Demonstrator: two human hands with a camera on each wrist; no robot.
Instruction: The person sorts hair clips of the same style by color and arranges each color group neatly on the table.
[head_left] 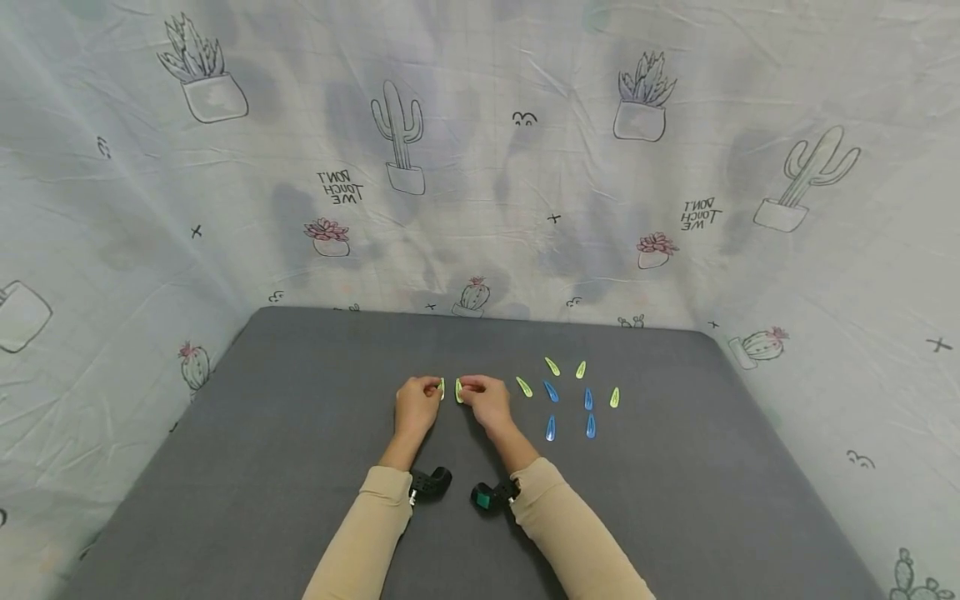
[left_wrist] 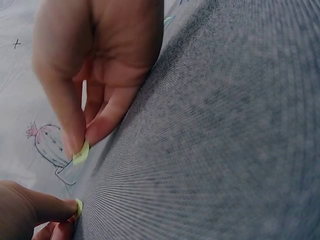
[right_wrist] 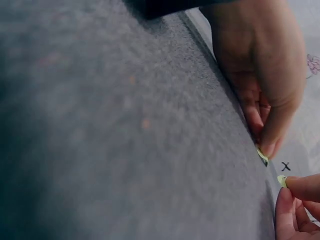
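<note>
Near the middle of the grey table, my left hand (head_left: 417, 407) pinches a yellow-green snap hair clip (head_left: 442, 388) between thumb and fingertips. My right hand (head_left: 487, 400) pinches a second yellow-green hair clip (head_left: 459, 390) a short gap to the right. In the left wrist view, thumb and finger grip the left clip (left_wrist: 81, 152) by one end, close to the cloth. From the right wrist, the right clip (right_wrist: 262, 156) shows low at the table surface. Fingers cover part of both clips. Whether either clip touches the table I cannot tell.
Right of my right hand lie several yellow-green hair clips (head_left: 523, 387) and several blue hair clips (head_left: 588, 399), loosely spread. A grey cloth covers the table (head_left: 285, 433). White printed curtains (head_left: 480, 167) hang behind it and at both sides.
</note>
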